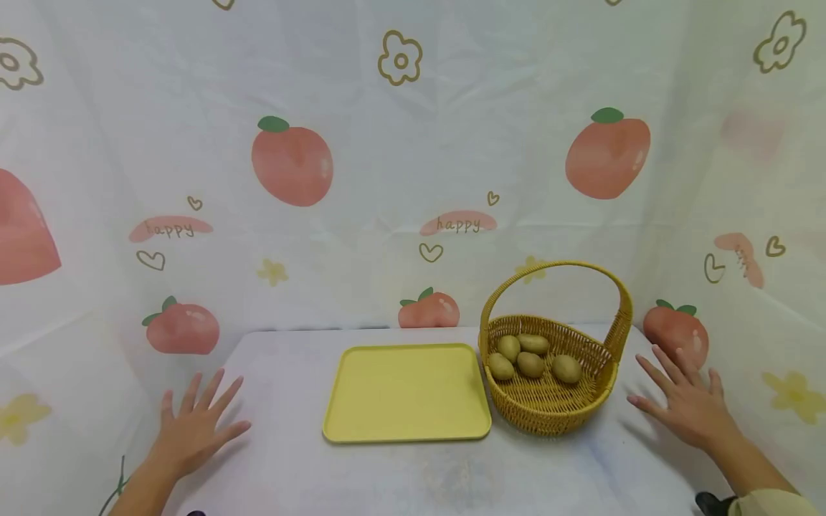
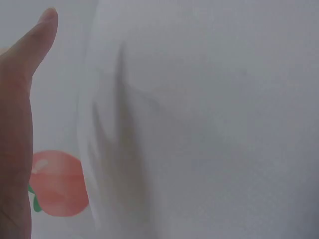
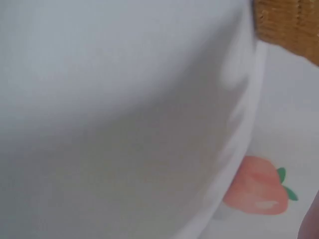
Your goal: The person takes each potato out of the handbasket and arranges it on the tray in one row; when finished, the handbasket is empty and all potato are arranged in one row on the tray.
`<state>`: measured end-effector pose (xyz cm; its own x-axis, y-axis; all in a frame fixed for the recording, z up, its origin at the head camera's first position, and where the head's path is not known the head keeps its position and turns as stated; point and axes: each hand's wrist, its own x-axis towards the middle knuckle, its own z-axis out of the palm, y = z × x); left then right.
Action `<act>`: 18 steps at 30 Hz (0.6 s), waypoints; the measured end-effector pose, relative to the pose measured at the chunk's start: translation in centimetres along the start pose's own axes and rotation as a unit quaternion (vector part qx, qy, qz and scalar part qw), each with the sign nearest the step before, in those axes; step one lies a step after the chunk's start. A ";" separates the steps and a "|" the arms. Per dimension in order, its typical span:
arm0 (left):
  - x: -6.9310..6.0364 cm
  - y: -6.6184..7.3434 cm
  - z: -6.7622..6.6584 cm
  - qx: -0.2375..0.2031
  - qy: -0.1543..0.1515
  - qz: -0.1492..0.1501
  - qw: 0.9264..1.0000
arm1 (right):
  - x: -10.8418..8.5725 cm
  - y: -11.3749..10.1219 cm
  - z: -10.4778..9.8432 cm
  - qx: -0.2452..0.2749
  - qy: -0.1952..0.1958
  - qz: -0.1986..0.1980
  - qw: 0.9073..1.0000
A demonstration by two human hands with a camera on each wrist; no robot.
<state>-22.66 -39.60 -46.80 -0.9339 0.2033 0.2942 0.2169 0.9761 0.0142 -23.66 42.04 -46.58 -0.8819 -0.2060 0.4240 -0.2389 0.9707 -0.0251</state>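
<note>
On the right half of the white table stands a yellow wicker basket [image 1: 548,423] with a tall arched handle. Several potatoes [image 1: 531,365] lie inside it, mostly toward its left side. Left of the basket, close beside it, is a flat yellow tray [image 1: 408,394] with nothing on it. My left hand [image 1: 193,430] is spread at the table's left side, apart from the tray, holding nothing. Fingers spread, my right hand [image 1: 693,405] is just right of the basket without touching it. A bit of the basket [image 3: 289,25] shows in the right wrist view.
A white cloth [image 1: 413,158] printed with peaches, hearts and flowers hangs behind the table and along both sides. The white tabletop [image 1: 361,476] extends in front of the tray and basket. A dark object [image 1: 713,503] sits by the right sleeve.
</note>
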 end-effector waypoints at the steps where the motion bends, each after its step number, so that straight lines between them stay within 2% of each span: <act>1: 0.0 0.1 -0.1 -0.001 0.008 0.006 1.000 | 0.0 -0.2 -0.2 0.001 0.008 -0.004 1.000; 7: 0.1 1.3 -0.4 -0.003 0.051 0.041 0.998 | -0.2 -1.8 -1.3 0.030 0.056 -0.031 0.997; 11: 0.7 2.4 -0.7 -0.013 0.066 0.061 0.996 | 0.0 -3.2 -2.1 0.063 0.090 -0.059 0.992; 15: 1.8 3.7 -1.4 -0.042 0.078 0.070 0.994 | 0.7 -4.7 -2.7 0.098 0.127 -0.090 0.983; 18: 2.6 4.8 -2.3 -0.081 0.085 0.071 0.991 | 1.7 -6.0 -3.2 0.140 0.133 -0.103 0.976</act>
<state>-23.37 -34.55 -43.74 -0.8317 0.3089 0.4613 0.3987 0.9105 0.1093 -22.42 36.22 -42.83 -0.6759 -0.3167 0.6654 -0.5340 0.8328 -0.1460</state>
